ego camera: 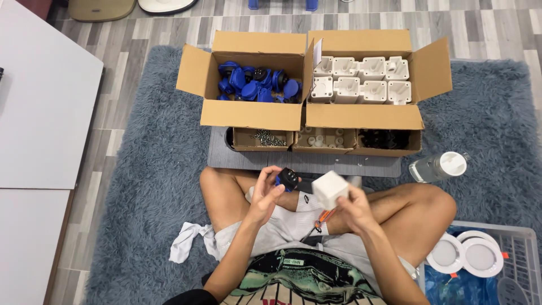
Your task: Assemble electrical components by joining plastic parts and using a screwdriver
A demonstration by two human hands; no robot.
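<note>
I sit cross-legged on a blue-grey shaggy rug [152,169]. My left hand [264,195] holds a small blue and black socket part [289,179] at its fingertips. My right hand [353,210] grips a white plastic box housing [329,189], tilted, just to the right of the socket part. The two pieces are close together but apart. An orange-handled screwdriver [323,219] lies across my lap under the right hand.
Ahead stand an open carton of blue socket parts [257,83] and a carton of white housings [361,80]. Three small boxes hold screws [265,137], white bits [323,139] and black bits [385,139]. A bottle [437,166] lies at right, a white cloth [189,240] at left.
</note>
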